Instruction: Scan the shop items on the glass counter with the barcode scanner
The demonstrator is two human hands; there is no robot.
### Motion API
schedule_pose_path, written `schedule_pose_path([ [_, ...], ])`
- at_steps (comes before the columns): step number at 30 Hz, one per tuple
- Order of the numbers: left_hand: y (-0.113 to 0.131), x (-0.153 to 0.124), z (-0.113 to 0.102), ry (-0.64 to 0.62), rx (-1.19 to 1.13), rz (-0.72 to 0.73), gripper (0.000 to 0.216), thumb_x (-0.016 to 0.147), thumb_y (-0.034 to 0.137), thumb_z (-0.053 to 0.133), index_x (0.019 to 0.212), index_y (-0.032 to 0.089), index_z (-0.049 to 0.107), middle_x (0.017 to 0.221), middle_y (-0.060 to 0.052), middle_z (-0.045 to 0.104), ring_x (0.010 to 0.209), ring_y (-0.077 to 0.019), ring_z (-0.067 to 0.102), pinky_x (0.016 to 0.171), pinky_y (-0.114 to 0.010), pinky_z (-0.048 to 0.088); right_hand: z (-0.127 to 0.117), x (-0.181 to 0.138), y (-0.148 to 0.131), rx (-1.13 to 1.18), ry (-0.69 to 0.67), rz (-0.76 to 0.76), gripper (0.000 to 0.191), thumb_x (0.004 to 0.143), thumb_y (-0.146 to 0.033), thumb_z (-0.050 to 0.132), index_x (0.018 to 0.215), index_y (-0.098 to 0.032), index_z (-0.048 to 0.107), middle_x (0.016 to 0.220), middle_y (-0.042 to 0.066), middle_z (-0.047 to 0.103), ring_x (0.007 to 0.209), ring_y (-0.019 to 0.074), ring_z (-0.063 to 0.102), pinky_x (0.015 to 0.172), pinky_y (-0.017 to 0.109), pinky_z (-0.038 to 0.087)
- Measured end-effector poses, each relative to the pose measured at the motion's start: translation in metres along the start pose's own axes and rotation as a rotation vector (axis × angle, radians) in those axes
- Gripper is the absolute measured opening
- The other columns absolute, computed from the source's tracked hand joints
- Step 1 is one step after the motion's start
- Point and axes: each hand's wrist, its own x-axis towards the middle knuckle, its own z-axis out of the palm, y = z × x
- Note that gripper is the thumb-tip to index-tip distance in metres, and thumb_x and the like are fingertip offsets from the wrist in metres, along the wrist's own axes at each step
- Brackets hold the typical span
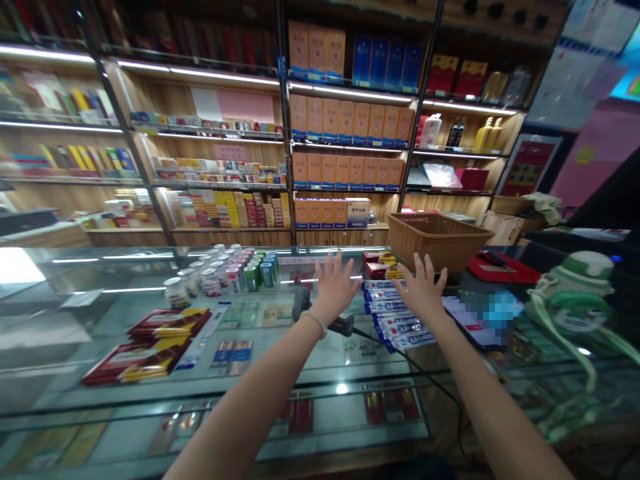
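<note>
Both of my hands reach out over the glass counter (300, 370) with nothing in them. My left hand (336, 287), fingers spread, is above a dark handheld scanner (343, 325) whose cable runs toward the lower right. My right hand (423, 288) is also spread, over the right side of a row of blue-and-white wrapped packets (393, 310). Just behind those packets lie red-and-yellow wrapped packets (379, 267). Whether either hand touches the things beneath it I cannot tell.
A brown woven basket (434, 243) stands behind my right hand. To the right are a phone (473, 323) and a green-and-white strapped bottle (580, 300). Small jars (207, 275), green packs (261, 272) and more red-and-yellow packets (150, 347) lie left. Stocked shelves (350, 143) line the wall.
</note>
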Motion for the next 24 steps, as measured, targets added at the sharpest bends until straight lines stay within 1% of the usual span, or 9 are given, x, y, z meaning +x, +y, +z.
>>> schedule_pose_path([
  [4, -0.021, -0.012, -0.021, 0.042, 0.022, -0.028, 0.053, 0.095, 0.054, 0.055, 0.142, 0.028, 0.058, 0.164, -0.013, 0.039, 0.153, -0.0371, 0.028, 0.122, -0.067, 0.021, -0.009, 0.003, -0.029, 0.055, 0.104, -0.078, 0.048, 0.102, -0.051, 0.044, 0.140, -0.028, 0.061, 0.165, 0.016, 0.033, 0.152, 0.0390, 0.022, 0.113, 0.076, 0.019],
  [8, -0.044, -0.027, -0.042, 0.069, 0.050, -0.063, 0.049, 0.095, 0.051, 0.056, 0.138, 0.029, 0.062, 0.164, -0.011, 0.039, 0.154, -0.0357, 0.027, 0.123, -0.065, 0.020, -0.016, 0.006, -0.060, 0.108, 0.142, -0.124, 0.046, 0.102, -0.050, 0.043, 0.138, -0.028, 0.063, 0.163, 0.016, 0.036, 0.150, 0.0376, 0.025, 0.113, 0.074, 0.021],
  [14, -0.081, -0.049, -0.071, 0.066, 0.103, -0.133, 0.044, 0.095, 0.049, 0.058, 0.132, 0.028, 0.066, 0.164, -0.011, 0.039, 0.153, -0.0365, 0.027, 0.123, -0.064, 0.021, -0.021, 0.006, -0.102, 0.162, 0.153, -0.179, 0.042, 0.102, -0.049, 0.048, 0.133, -0.028, 0.067, 0.158, 0.014, 0.044, 0.147, 0.0367, 0.030, 0.115, 0.072, 0.019],
  [20, -0.125, -0.076, -0.096, 0.079, 0.147, -0.191, 0.042, 0.094, 0.048, 0.059, 0.131, 0.029, 0.067, 0.163, -0.012, 0.041, 0.153, -0.0383, 0.028, 0.121, -0.066, 0.022, -0.036, 0.001, -0.143, 0.213, 0.163, -0.212, 0.041, 0.102, -0.047, 0.049, 0.132, -0.028, 0.068, 0.158, 0.014, 0.045, 0.148, 0.0358, 0.028, 0.117, 0.069, 0.016],
  [24, -0.151, -0.097, -0.112, 0.079, 0.193, -0.244, 0.040, 0.095, 0.049, 0.057, 0.127, 0.029, 0.069, 0.164, -0.011, 0.038, 0.153, -0.0373, 0.027, 0.123, -0.063, 0.019, -0.048, -0.002, -0.177, 0.253, 0.137, -0.259, 0.042, 0.102, -0.047, 0.048, 0.133, -0.028, 0.067, 0.158, 0.014, 0.045, 0.148, 0.0361, 0.028, 0.117, 0.069, 0.015],
])
